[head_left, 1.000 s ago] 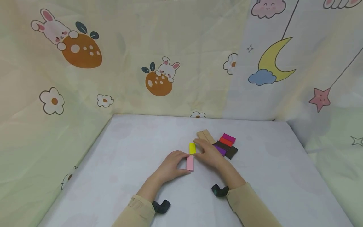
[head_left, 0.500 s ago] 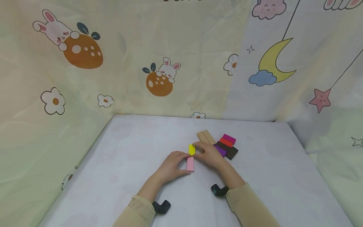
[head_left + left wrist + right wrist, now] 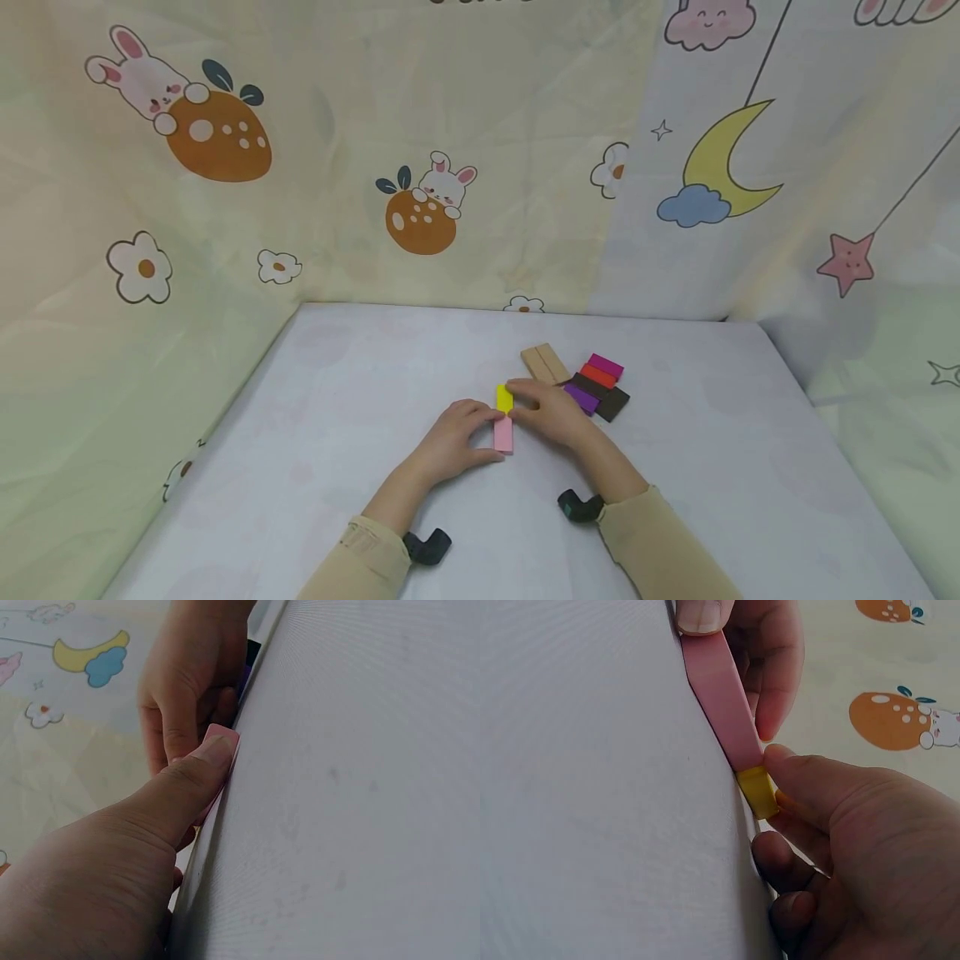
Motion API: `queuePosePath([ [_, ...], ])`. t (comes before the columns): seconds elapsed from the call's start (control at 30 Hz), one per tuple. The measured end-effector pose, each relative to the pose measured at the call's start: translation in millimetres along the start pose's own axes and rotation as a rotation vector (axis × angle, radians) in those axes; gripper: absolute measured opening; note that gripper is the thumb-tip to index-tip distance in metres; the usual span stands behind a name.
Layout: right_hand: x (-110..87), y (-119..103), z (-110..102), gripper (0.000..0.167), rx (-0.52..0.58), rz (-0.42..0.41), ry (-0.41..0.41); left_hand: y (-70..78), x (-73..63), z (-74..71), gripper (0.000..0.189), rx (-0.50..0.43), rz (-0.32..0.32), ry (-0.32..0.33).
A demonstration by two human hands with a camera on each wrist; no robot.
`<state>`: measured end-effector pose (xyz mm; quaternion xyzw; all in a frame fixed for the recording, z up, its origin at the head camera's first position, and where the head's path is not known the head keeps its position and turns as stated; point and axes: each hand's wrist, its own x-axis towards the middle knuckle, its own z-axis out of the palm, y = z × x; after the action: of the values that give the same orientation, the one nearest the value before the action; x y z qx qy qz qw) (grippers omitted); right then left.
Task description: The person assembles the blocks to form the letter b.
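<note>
A pink block (image 3: 503,437) lies on the white table, its long side pointing away from me. My left hand (image 3: 448,443) pinches it end to end, thumb at the near end and fingertips at the far end. Right beyond it, in line, lies a yellow block (image 3: 504,397). My right hand (image 3: 553,412) pinches the yellow block, with the thumb close to where the blocks meet. In the right wrist view the yellow block (image 3: 757,793) touches the end of the pink block (image 3: 721,697). Part of the yellow block is hidden behind the fingers.
Beyond my right hand lie two plain wooden blocks (image 3: 545,364) side by side. Right of them a cluster holds magenta (image 3: 606,365), red (image 3: 597,375), purple (image 3: 582,400) and dark brown blocks (image 3: 613,404). Printed cloth walls (image 3: 517,242) enclose the table (image 3: 360,375).
My right hand has drawn the yellow block slightly nearer and to the left, up against the far end of the pink block. The left hand has stayed nearly still.
</note>
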<state>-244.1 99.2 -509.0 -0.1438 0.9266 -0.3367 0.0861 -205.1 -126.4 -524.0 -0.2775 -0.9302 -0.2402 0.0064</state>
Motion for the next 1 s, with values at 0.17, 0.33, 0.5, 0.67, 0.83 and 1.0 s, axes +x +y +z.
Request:
queuePosePath([
  [0.17,-1.7,-2.9,1.0,0.054,-0.045,-0.004,-0.01,-1.1,0.4,1.3,0.063,0.01,0.0,0.005],
  [0.33,-3.8,-6.4,0.2,0.055,-0.086,-0.018,-0.02,-0.8,-0.1,1.7,0.063,-0.001,-0.023,-0.013],
  [0.5,-4.4,-8.1,-0.8,0.057,-0.116,-0.029,-0.035,1.4,-0.5,-0.2,0.063,-0.013,-0.039,-0.025],
  [0.67,-4.5,-5.1,-5.2,0.064,-0.1,-0.039,-0.079,1.6,-0.3,-0.6,0.064,-0.006,-0.024,-0.016],
  [0.83,-5.4,-3.6,-8.3,0.067,-0.081,-0.064,-0.111,0.4,-0.6,0.3,0.064,0.001,-0.022,-0.016],
  [1.0,-6.7,-4.2,-9.4,0.068,-0.089,-0.076,-0.119,-1.1,-0.1,1.9,0.064,0.0,-0.015,-0.011],
])
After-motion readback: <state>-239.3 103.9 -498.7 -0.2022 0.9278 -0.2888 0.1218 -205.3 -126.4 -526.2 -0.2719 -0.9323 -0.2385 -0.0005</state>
